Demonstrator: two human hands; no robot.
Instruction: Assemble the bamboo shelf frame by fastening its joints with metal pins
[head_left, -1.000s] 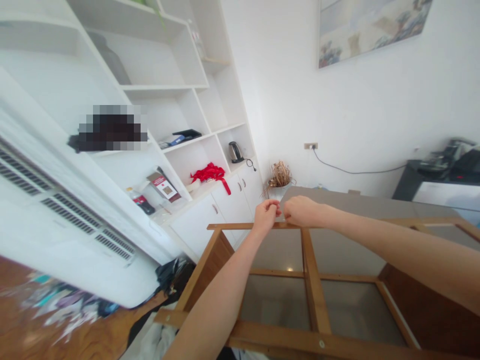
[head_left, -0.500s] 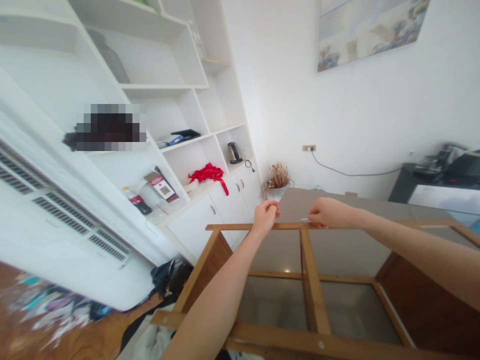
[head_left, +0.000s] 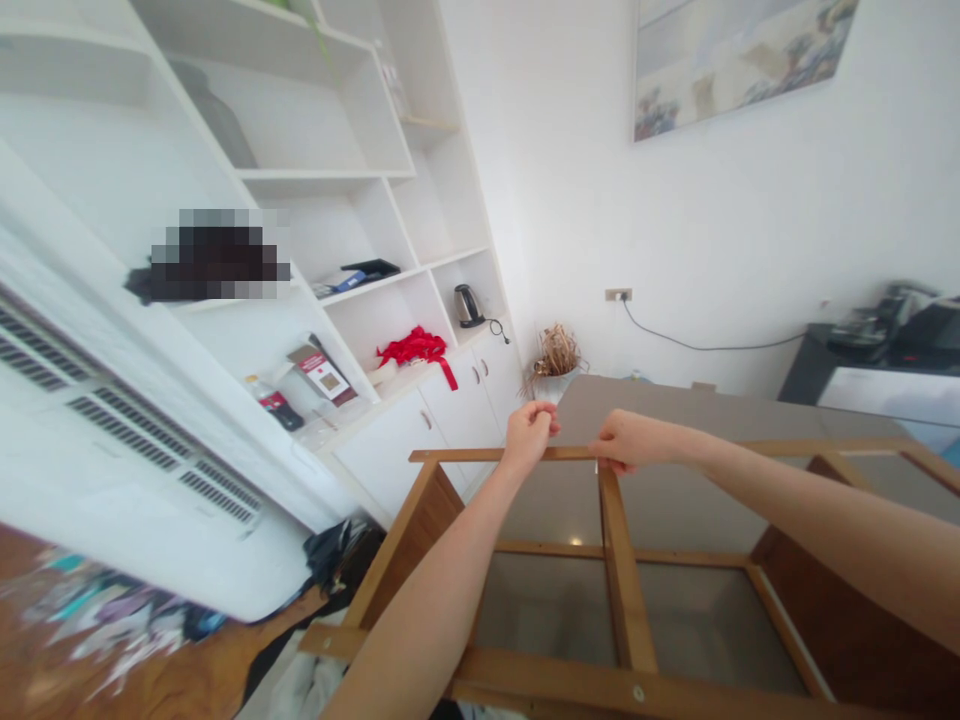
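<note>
A wooden frame point(head_left: 555, 668) with grey panels stands before me. My left hand point(head_left: 529, 432) is closed, its fingers curled just above the far rail point(head_left: 465, 455); anything inside them is hidden. To its right, my right hand point(head_left: 626, 440) pinches a thin silvery tool that looks like a hex key, mostly covered by the fingers. That hand sits where the far rail meets the middle crossbar point(head_left: 626, 570). A round metal fastener point(head_left: 639, 692) shows in the near rail.
White shelving point(head_left: 330, 178) runs along the left, with an electric kettle point(head_left: 469, 306), red cloth point(head_left: 412, 346) and a cola bottle point(head_left: 276, 403). Dried plants in a pot point(head_left: 556, 385) stand beyond the frame. Clothes point(head_left: 127, 605) lie on the floor at left.
My right hand has moved left and slightly down to the rail's joint, and the silvery tool is now largely hidden. The left hand has barely moved.
</note>
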